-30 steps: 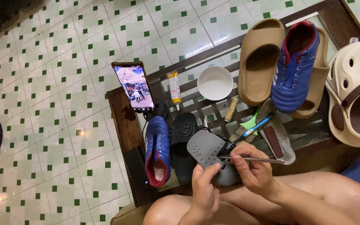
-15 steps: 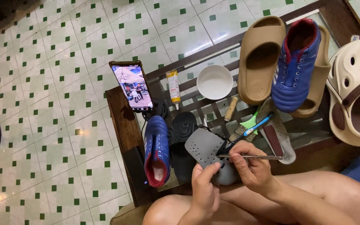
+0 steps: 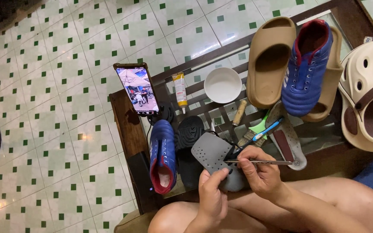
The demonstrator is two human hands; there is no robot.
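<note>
My left hand (image 3: 212,192) grips the near end of a grey perforated insole (image 3: 211,153), which tilts up over the table. My right hand (image 3: 260,170) holds a thin metal tool (image 3: 264,162) lying level, its tip touching the insole's right edge. Just left of the insole lies a blue sports shoe with red lining (image 3: 162,156), beside a black shoe sole (image 3: 190,133). My bare knees show at the bottom.
On the slatted wooden table (image 3: 126,125) stand a lit phone (image 3: 137,89), a glue tube (image 3: 180,89), a white bowl (image 3: 222,84), brushes (image 3: 255,131), another insole (image 3: 288,142), tan slides (image 3: 270,60), a second blue shoe (image 3: 306,69) and a cream clog (image 3: 370,95). Green-dotted floor tiles (image 3: 57,86) surround it.
The insole has shifted slightly up and left in my left hand. The metal tool stays against its edge. The rest has not moved.
</note>
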